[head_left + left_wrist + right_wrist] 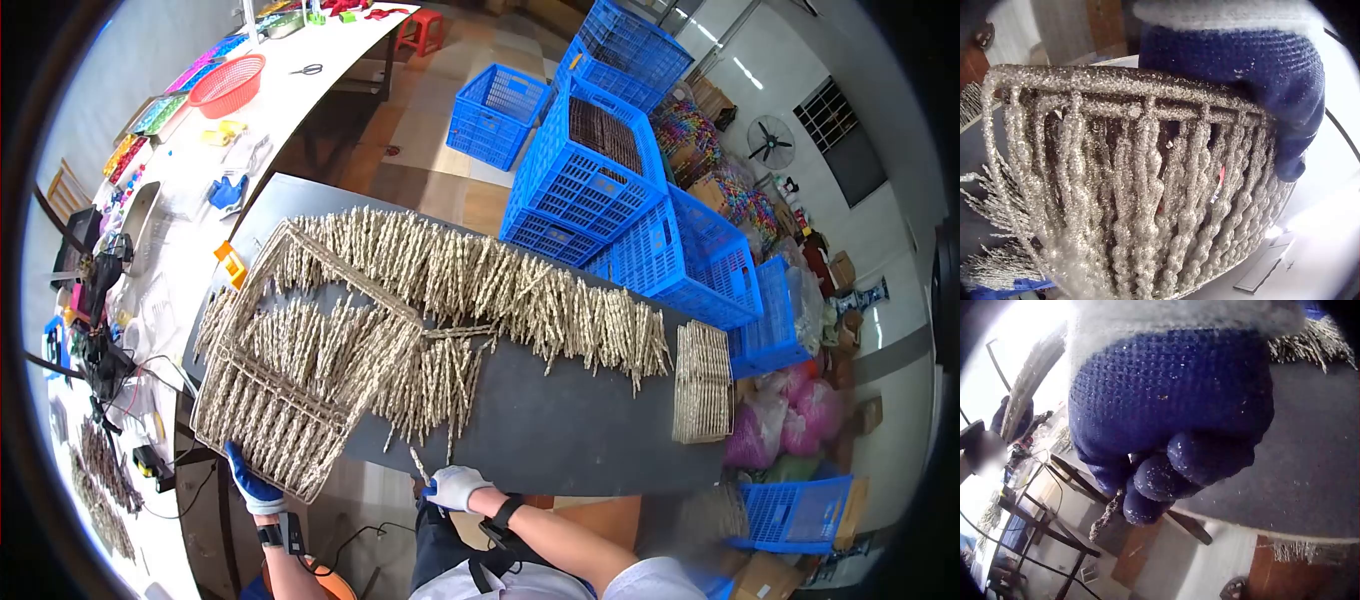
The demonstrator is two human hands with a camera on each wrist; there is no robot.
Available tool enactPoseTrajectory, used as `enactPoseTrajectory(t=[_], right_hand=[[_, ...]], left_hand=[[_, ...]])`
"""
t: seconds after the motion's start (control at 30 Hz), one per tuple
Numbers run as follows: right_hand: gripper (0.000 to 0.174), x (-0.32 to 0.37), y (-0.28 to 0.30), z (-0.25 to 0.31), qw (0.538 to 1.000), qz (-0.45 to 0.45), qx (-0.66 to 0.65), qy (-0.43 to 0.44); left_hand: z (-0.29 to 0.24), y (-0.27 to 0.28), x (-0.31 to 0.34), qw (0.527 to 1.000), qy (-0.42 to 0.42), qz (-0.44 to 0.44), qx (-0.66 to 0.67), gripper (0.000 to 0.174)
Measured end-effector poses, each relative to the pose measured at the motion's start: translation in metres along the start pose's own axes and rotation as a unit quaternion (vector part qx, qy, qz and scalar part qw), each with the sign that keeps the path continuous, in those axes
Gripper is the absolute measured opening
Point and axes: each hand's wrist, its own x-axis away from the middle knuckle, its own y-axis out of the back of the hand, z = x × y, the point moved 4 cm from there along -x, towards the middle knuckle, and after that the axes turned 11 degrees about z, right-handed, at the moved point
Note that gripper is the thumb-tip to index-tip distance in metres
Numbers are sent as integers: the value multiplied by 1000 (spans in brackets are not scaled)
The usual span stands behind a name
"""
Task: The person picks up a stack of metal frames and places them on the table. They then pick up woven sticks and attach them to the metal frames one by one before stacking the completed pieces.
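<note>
A glittery beige rack-like frame with rows of twisted rods (270,400) stands tilted at the dark table's left. My left hand (255,485), in a blue and white glove, grips its lower edge; the left wrist view shows the blue glove (1241,75) curled over the frame's rim (1116,81). By the table's front edge, my right hand (460,488) pinches a short twisted stick (419,462). In the right wrist view, the gloved fingers (1154,487) curl round that stick (1107,515). Loose sticks (430,390) lie in piles behind and beside the frame.
Stacked blue crates (590,170) stand beyond the dark table (560,430). A bundle of similar frames (703,385) lies at its right end. On the left, a white table (330,40) holds a red basket (228,86), scissors (306,70) and trays. An orange clip (231,264) lies near the table's left edge.
</note>
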Motion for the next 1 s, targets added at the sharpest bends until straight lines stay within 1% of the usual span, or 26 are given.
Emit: enactPoseTrajectory(t=[0.03,0.07,0.1,0.17,0.2,0.23,0.3,0.33,0.37,0.4,0.43,0.5,0.57,0.6,0.63,0.67,0.7,0.73,0.77,0.8,0.83,0.87,0.9,0.93,0.97,1.0], right_hand=[[49,4,5,3,1000,4,8,16],[47,8,13,9,999,-39,-7,32],[47,7,23,14,999,-40,-6,34],[41,13,67,32,990,-127,-51,21],[42,6,83,35,981,-177,-75,24],[43,-7,94,36,969,-226,-99,31],[44,-31,108,35,957,-277,-83,28],[43,-39,111,30,950,-297,-96,29],[42,-41,112,24,942,-316,-110,28],[40,-37,110,13,926,-343,-149,57],[38,-29,106,3,910,-375,-166,62],[36,-3,97,-24,904,-367,-195,99],[35,55,93,-39,875,-425,-187,139],[35,83,94,-50,875,-425,-186,138],[37,115,95,-56,864,-449,-109,199],[40,143,93,-57,845,-466,-32,259],[40,166,99,-56,845,-468,-32,257],[44,189,113,-47,850,-443,76,276],[48,202,123,-45,843,-413,183,291],[63,199,126,-53,854,-366,247,275],[78,190,129,-63,875,-283,326,218],[85,185,132,-73,885,-227,363,185],[92,179,133,-84,890,-168,397,152],[104,164,130,-102,922,-97,352,128],[109,157,130,-115,932,-44,347,99],[106,150,128,-133,950,13,298,87]], left_hand=[[-1,0,1,1000,-2,0,1,55],[-2,-1,1,1000,0,3,2,55],[-2,-2,1,1000,4,7,3,54],[1,9,2,999,20,16,21,54],[-1,12,3,998,34,23,37,54],[-2,-4,7,1000,3,22,-3,54],[1,-3,10,1000,2,19,-10,60],[4,3,10,1000,3,19,-7,59],[7,-4,11,1000,5,28,8,58],[9,-13,14,999,11,41,5,57],[12,-32,20,998,17,54,3,56],[23,-47,25,998,20,53,9,55],[37,-63,27,997,29,76,3,55],[44,-75,31,994,52,92,5,51],[56,-64,31,994,74,82,16,50],[65,-69,35,993,84,87,2,49],[75,-74,39,991,94,94,-11,48],[86,-77,41,991,84,93,-47,46],[97,-78,43,991,87,67,-73,40],[108,-83,47,989,88,65,-100,37],[117,-90,52,986,88,63,-128,34],[124,-129,63,988,69,60,-126,31],[134,-131,68,983,91,80,-137,31],[143,-140,76,978,104,97,-151,32],[153,-148,81,973,117,115,-164,34],[164,-150,85,973,114,129,-151,38]])
